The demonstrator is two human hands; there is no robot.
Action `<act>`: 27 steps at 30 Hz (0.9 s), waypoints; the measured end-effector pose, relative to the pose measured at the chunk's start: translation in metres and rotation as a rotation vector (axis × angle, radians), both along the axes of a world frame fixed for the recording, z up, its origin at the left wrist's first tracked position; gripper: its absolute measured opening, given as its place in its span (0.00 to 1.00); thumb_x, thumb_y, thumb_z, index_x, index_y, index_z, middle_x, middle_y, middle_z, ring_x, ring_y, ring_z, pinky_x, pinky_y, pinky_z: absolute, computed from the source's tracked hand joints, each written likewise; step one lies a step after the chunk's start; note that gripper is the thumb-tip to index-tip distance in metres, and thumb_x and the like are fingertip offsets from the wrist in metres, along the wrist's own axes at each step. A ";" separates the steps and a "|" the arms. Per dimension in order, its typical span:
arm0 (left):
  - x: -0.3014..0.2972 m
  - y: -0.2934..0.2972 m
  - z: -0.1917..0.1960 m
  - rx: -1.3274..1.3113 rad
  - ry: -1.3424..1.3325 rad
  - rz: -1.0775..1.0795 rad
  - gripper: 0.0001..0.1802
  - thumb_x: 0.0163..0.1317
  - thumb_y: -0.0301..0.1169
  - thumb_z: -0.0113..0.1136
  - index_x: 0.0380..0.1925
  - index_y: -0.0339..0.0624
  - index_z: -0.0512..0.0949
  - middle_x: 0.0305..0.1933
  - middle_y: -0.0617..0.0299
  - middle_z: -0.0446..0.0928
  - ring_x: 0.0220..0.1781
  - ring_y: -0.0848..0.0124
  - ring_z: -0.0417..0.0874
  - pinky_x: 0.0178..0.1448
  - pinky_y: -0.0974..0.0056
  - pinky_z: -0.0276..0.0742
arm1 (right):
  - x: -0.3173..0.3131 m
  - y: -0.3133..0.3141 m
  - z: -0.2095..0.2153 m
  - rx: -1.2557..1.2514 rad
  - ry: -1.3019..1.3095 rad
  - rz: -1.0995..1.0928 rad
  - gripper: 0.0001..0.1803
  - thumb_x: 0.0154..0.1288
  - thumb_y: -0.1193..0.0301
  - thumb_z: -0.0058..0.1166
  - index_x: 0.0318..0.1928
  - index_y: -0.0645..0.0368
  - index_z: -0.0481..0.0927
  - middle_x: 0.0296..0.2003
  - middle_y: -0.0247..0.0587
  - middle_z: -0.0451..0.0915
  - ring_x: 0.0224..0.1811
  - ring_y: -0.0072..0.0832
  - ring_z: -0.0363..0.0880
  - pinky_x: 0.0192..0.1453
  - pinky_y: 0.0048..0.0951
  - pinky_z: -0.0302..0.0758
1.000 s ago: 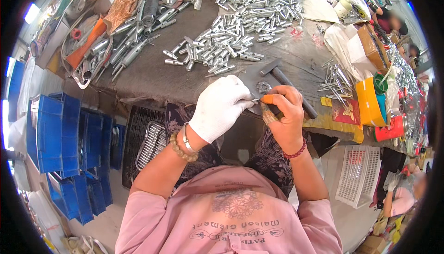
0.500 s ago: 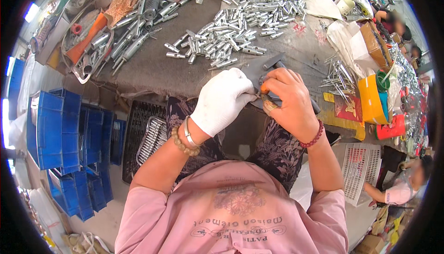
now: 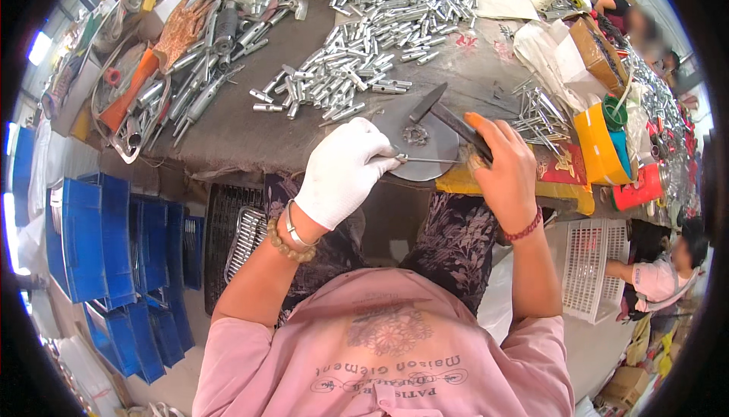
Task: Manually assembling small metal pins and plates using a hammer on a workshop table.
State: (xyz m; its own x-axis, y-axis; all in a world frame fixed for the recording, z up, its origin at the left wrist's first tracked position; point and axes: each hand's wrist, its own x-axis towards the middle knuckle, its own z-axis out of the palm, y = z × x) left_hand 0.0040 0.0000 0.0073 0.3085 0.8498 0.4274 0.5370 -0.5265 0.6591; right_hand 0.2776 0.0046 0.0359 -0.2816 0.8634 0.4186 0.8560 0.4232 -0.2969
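Hands grip: gloved left (image 3: 343, 170) a thin metal rod (image 3: 427, 160), right (image 3: 503, 170) a dark hammer (image 3: 448, 117)

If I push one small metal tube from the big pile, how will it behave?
The tubes look round and smooth, so one would probably roll. They seem stiff metal, likely hard to bend. Their shiny surface may feel slippery.

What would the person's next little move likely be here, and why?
Probably bring the hammer down on the thin metal pin: the gloved left hand steadies that pin over the round metal plate, and the bare right hand grips the hammer's handle.
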 end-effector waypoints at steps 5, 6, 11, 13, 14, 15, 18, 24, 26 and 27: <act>0.001 0.002 -0.002 -0.033 -0.019 0.012 0.10 0.57 0.24 0.77 0.37 0.38 0.85 0.38 0.57 0.80 0.42 0.57 0.83 0.49 0.57 0.79 | -0.008 -0.037 0.018 0.017 0.203 0.142 0.37 0.54 0.87 0.60 0.66 0.47 0.86 0.45 0.44 0.80 0.43 0.47 0.85 0.47 0.42 0.83; 0.000 0.004 -0.003 -0.005 -0.018 -0.008 0.10 0.56 0.23 0.78 0.37 0.38 0.85 0.38 0.56 0.80 0.42 0.57 0.83 0.48 0.57 0.79 | -0.012 -0.042 0.018 0.073 0.190 0.123 0.35 0.54 0.88 0.60 0.63 0.49 0.89 0.45 0.43 0.80 0.42 0.43 0.85 0.44 0.40 0.83; 0.001 0.003 0.001 -0.040 -0.005 -0.012 0.11 0.56 0.23 0.79 0.37 0.37 0.85 0.37 0.55 0.79 0.42 0.56 0.83 0.48 0.57 0.79 | -0.013 -0.058 0.010 0.162 0.146 0.116 0.30 0.54 0.87 0.62 0.58 0.51 0.91 0.44 0.42 0.80 0.39 0.40 0.85 0.42 0.39 0.83; -0.001 0.004 -0.002 -0.048 -0.027 -0.011 0.11 0.56 0.23 0.79 0.37 0.37 0.84 0.37 0.55 0.79 0.41 0.56 0.83 0.48 0.57 0.79 | -0.012 -0.059 0.009 0.109 0.110 0.138 0.28 0.54 0.86 0.63 0.56 0.52 0.91 0.43 0.41 0.80 0.38 0.40 0.85 0.41 0.38 0.83; -0.001 0.004 -0.002 -0.048 -0.026 -0.013 0.11 0.56 0.23 0.79 0.37 0.37 0.84 0.37 0.55 0.79 0.41 0.56 0.83 0.48 0.57 0.79 | -0.014 -0.060 0.013 0.102 0.124 0.111 0.26 0.55 0.85 0.63 0.55 0.53 0.91 0.42 0.41 0.80 0.37 0.40 0.85 0.40 0.39 0.83; -0.001 0.004 -0.003 -0.040 -0.024 -0.016 0.11 0.56 0.23 0.79 0.37 0.37 0.84 0.37 0.55 0.79 0.41 0.56 0.82 0.47 0.57 0.79 | -0.016 -0.060 0.015 0.104 0.124 0.109 0.26 0.55 0.85 0.63 0.55 0.53 0.91 0.42 0.41 0.80 0.37 0.40 0.85 0.40 0.39 0.83; 0.001 0.003 -0.002 -0.054 -0.030 -0.012 0.11 0.57 0.23 0.78 0.37 0.38 0.84 0.38 0.55 0.79 0.41 0.55 0.83 0.47 0.56 0.79 | -0.019 -0.061 0.016 0.203 0.303 0.090 0.27 0.56 0.85 0.61 0.56 0.53 0.91 0.42 0.42 0.79 0.38 0.40 0.85 0.41 0.39 0.82; 0.000 0.005 -0.001 -0.062 -0.015 -0.005 0.11 0.57 0.24 0.78 0.38 0.38 0.85 0.37 0.55 0.79 0.40 0.56 0.83 0.47 0.57 0.79 | -0.020 -0.059 0.011 0.084 0.100 0.135 0.32 0.54 0.86 0.60 0.60 0.50 0.91 0.42 0.42 0.80 0.40 0.39 0.85 0.43 0.38 0.83; 0.000 0.004 -0.002 -0.047 -0.023 -0.004 0.11 0.56 0.23 0.78 0.38 0.37 0.86 0.37 0.55 0.80 0.40 0.57 0.82 0.47 0.58 0.78 | -0.021 -0.059 0.017 0.129 0.152 0.114 0.33 0.53 0.87 0.60 0.60 0.51 0.91 0.43 0.42 0.80 0.40 0.39 0.85 0.43 0.38 0.83; -0.001 0.004 -0.001 -0.036 -0.028 -0.019 0.11 0.56 0.23 0.78 0.38 0.37 0.86 0.36 0.55 0.79 0.39 0.58 0.81 0.47 0.58 0.78 | -0.022 -0.058 0.020 0.176 0.203 0.094 0.33 0.53 0.88 0.60 0.60 0.51 0.91 0.45 0.42 0.80 0.40 0.40 0.85 0.43 0.37 0.84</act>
State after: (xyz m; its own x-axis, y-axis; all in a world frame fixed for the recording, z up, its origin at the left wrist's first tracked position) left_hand 0.0026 0.0044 0.0058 0.3131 0.8589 0.4053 0.5080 -0.5120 0.6927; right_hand 0.2555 -0.0533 0.0560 -0.2521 0.7462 0.6161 0.7411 0.5583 -0.3729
